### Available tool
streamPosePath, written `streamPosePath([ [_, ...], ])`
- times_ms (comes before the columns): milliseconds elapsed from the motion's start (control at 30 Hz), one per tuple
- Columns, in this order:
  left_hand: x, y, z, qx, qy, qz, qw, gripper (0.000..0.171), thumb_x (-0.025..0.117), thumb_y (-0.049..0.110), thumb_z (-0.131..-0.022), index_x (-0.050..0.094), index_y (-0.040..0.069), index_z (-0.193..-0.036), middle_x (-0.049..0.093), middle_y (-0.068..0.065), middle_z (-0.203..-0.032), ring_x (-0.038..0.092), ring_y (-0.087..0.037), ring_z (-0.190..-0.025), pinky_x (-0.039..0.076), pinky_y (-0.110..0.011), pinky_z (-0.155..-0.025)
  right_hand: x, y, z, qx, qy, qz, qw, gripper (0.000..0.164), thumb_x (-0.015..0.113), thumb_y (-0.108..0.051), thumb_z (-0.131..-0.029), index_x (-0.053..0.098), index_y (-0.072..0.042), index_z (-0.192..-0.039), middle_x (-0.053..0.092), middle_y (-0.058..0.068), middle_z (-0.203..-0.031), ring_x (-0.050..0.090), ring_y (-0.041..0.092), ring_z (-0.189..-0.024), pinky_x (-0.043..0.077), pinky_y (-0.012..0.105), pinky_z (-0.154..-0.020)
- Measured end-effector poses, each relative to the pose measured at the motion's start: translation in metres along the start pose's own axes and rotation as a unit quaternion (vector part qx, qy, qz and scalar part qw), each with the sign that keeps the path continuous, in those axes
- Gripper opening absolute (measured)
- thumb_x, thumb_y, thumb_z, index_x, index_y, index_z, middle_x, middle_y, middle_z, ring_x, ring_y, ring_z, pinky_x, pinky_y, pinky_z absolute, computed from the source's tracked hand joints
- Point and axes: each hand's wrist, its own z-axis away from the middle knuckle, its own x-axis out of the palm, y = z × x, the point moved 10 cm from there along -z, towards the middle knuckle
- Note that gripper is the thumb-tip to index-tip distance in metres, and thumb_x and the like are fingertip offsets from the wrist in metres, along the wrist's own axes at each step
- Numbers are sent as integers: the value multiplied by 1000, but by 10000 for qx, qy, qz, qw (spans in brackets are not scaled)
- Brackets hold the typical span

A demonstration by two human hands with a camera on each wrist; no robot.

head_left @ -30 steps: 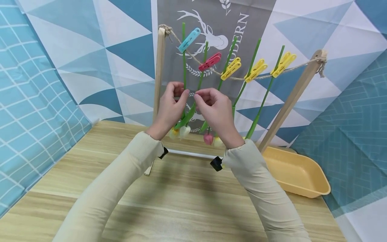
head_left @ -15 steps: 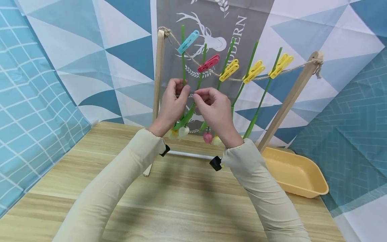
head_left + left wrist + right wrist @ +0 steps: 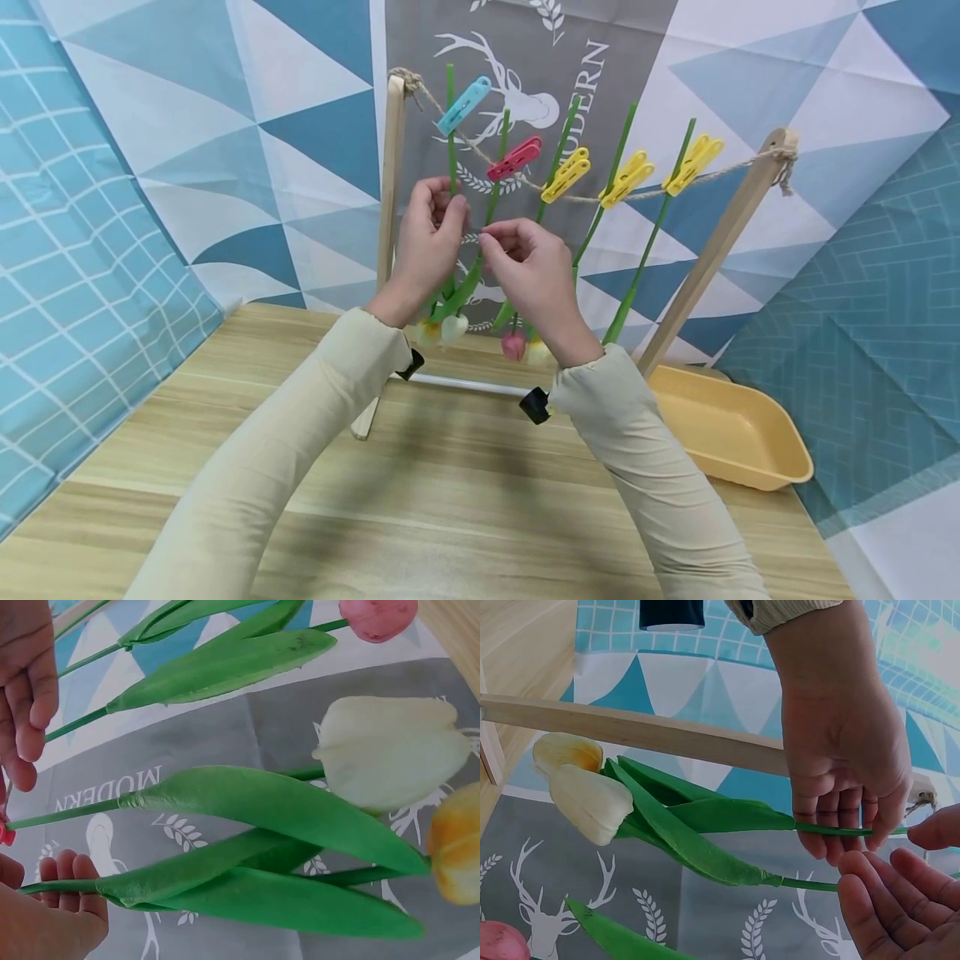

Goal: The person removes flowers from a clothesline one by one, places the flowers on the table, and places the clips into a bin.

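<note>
You have all five flower stems (image 3: 650,242) pegged on the rope (image 3: 738,167), so only straightening seems left, your left hand (image 3: 429,237) curled loosely round the blue-pegged stem (image 3: 452,154), your right hand (image 3: 534,271) beside the red-pegged stem (image 3: 493,200), whether pinching it I cannot tell

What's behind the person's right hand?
In the head view, green stems run behind the right hand, with gray cloth farther back; a pink tulip and a pale tulip show below. Whatever the hand covers can't be seen.
</note>
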Motion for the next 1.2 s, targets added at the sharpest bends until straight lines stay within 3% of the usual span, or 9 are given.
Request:
streamPosePath([
  [167, 0, -2, -3, -9, 67, 288, 9996, 26, 42, 16, -99, 43, 2, -122, 50, -2, -90, 51, -11, -80, 45, -21, -72, 0, 4, 0, 40, -5, 30, 10000, 19, 61, -20, -90, 66, -5, -101, 68, 10, -85, 62, 13, -68, 48, 22, -60],
  [300, 1, 0, -4, 43, 65, 345, 9994, 25, 42, 15, -99, 43, 1, -121, 49, -1, -87, 49, -11, -77, 43, -20, -70, 0, 3, -1, 10, -9, 22, 10000, 19, 61, -20, -90, 66, -5, -101, 68, 12, -85, 63, 20, -71, 47, 22, -60],
  [533, 1, 25, 10, -35, 24, 149, 9999, 28, 36, 11, -100, 41, -7, -122, 39, 1, -80, 36, -10, -69, 31, -20, -62, -3, -10, -5, -190, 54, 99, 9998, 19, 60, -20, -91, 67, -6, -100, 67, 10, -82, 61, 14, -67, 46, 22, -59],
  [667, 2, 29, 13, -25, 26, 5, 10000, 26, 34, 9, -101, 41, -7, -121, 37, 1, -81, 33, -9, -67, 29, -19, -61, -6, -20, -9, -311, 135, 122, 9994, 19, 60, -19, -91, 67, -4, -100, 67, 10, -81, 60, 13, -66, 45, 22, -58],
  [967, 3, 3, 0, 50, 2, 49, 10000, 29, 33, 20, -102, 43, -3, -118, 36, 2, -80, 34, -11, -67, 30, -22, -61, -12, -45, -23, -389, 350, -131, 9985, 19, 60, -17, -90, 66, -4, -102, 68, 9, -86, 63, 15, -71, 49, 22, -67],
  [1200, 2, 5, -2, 176, 135, 26, 9998, 30, 27, 21, -103, 47, -1, -109, 39, -1, -84, 37, -9, -74, 31, -22, -65, -18, -60, -37, -311, 619, -227, 9973, 22, 60, -17, -90, 65, -3, -106, 68, 10, -95, 64, 13, -81, 50, 21, -75],
])
